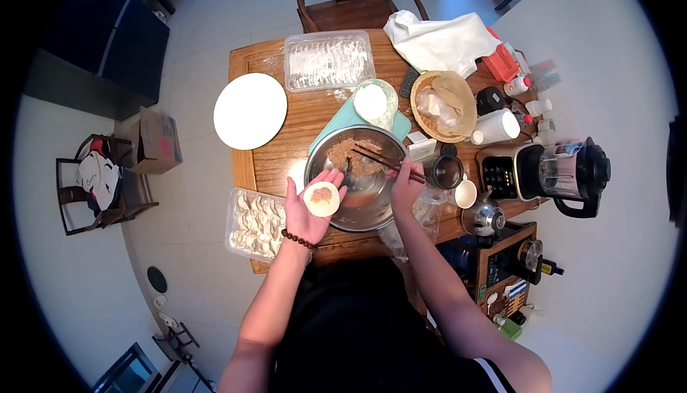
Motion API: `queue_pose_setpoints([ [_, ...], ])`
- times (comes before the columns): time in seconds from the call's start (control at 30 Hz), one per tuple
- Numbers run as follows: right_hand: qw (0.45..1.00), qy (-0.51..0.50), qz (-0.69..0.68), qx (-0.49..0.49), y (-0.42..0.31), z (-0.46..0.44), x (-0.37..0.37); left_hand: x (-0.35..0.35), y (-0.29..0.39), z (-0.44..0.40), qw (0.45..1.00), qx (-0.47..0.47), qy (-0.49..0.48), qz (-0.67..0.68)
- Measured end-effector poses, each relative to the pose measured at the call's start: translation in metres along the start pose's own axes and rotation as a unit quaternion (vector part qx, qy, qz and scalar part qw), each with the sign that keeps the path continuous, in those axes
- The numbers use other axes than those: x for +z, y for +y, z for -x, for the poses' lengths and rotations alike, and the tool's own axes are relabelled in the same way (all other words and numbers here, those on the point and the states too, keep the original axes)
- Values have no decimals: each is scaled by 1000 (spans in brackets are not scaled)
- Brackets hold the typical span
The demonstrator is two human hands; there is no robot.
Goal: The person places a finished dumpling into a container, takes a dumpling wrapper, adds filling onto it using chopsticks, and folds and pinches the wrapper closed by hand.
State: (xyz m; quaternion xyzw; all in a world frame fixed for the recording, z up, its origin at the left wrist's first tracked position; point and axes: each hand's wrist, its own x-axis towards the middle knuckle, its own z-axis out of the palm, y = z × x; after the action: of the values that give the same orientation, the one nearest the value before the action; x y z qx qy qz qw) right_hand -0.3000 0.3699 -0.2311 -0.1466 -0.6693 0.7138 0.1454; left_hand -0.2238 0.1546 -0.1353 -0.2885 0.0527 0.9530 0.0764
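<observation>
On the upturned palm of my left hand (303,224) rests a round dumpling wrapper (312,207) with a small lump of minced filling (322,195) in its middle. My right hand (406,190) is closed around a pair of dark chopsticks (376,157), whose tips reach into a large steel bowl (383,203). Minced filling (340,151) is spread over the far part of the bowl. My left hand is over the bowl's near left rim. A clear tray (232,238) with several folded dumplings (256,222) lies to the left of that hand.
A floured plastic tray (288,64), a white round plate (250,111) and a small bowl of flour (371,102) stand farther back on the wooden table (275,167). Along the right are a woven basket (469,110), a white mug (465,195), a kettle (483,219) and a blender (572,171).
</observation>
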Motion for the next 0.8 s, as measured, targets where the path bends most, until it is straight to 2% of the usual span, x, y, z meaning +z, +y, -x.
queue_pose_setpoints([
  [0.2,1000,3,-9,-17,-3,-3,-2,-2,-2,0,1000,-15,-8,-12],
  [0.47,997,45,-67,16,-20,-4,-16,-5,-3,-2,1000,6,-1,-24],
  [0.67,988,73,-124,61,-66,2,-19,-8,-6,-10,1000,18,9,-23],
  [0.8,986,8,-151,70,-105,17,-28,-6,-6,-15,998,32,-3,-49],
])
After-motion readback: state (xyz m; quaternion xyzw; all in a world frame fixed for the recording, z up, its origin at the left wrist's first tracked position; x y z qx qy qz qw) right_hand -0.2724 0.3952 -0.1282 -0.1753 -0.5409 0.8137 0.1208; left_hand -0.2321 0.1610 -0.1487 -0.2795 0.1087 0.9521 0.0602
